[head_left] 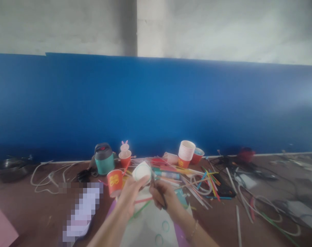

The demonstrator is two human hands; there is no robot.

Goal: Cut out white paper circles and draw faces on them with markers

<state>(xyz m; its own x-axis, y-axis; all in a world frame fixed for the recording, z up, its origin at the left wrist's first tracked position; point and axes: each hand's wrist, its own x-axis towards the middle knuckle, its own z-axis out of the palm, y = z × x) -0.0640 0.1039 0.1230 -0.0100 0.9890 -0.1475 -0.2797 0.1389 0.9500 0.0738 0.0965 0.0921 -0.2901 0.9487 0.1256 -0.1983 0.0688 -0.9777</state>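
Observation:
Between thumb and fingers, my left hand [132, 190] grips a piece of white paper [142, 171] with a greenish circle line on it. My right hand [164, 195] is closed around dark-handled scissors [159, 193], whose blades point up beside the paper's right edge. Below both hands lies a white sheet [147, 226] with two small green circles near its lower right. A red paper cup [115, 183] with yellow marks stands just left of my left hand. Blurring hides whether the blades touch the paper.
At the back are a teal flask [104, 163], a cup with a pink rabbit figure [125, 156] and a stack of paper cups [186, 154]. Coloured strips [212, 181] and white tubing lie to the right. A blue panel [156, 106] rises behind the table [212, 223].

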